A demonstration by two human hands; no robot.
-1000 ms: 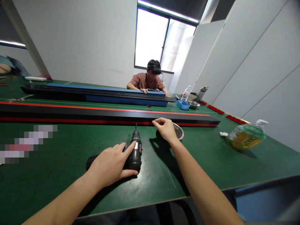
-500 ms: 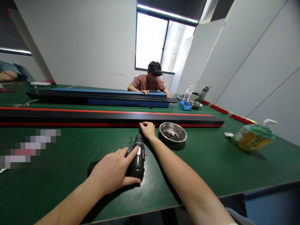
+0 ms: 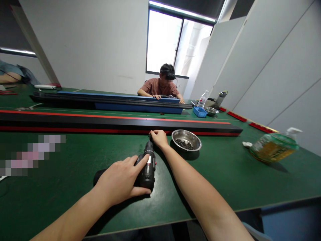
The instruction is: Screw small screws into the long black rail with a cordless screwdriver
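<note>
My left hand [image 3: 121, 175] is wrapped round a black cordless drill [image 3: 147, 170], which lies on its side with its bit pointing away from me. At the bit's tip, the fingers of my right hand [image 3: 158, 138] are pinched together, close against the near side of a long black bar with red stripes [image 3: 120, 125]. Whatever sits between those fingertips is too small to make out. Just right of that hand stands a round metal bowl [image 3: 195, 134] with many small dark screws [image 3: 184, 144] in it.
Across the green table [image 3: 213, 180] a person [image 3: 160, 85] leans over a long blue bar [image 3: 140, 108] with dark strips on it. A blue basket [image 3: 200, 112] and a clear bottle [image 3: 203, 98] stand at the back right. A pump bottle [image 3: 276, 147] stands nearer, on the right.
The whole view has shifted slightly. My left hand stays on the drill and my right hand stays pinched at the bit's tip; neither visibly moves against the bar.
</note>
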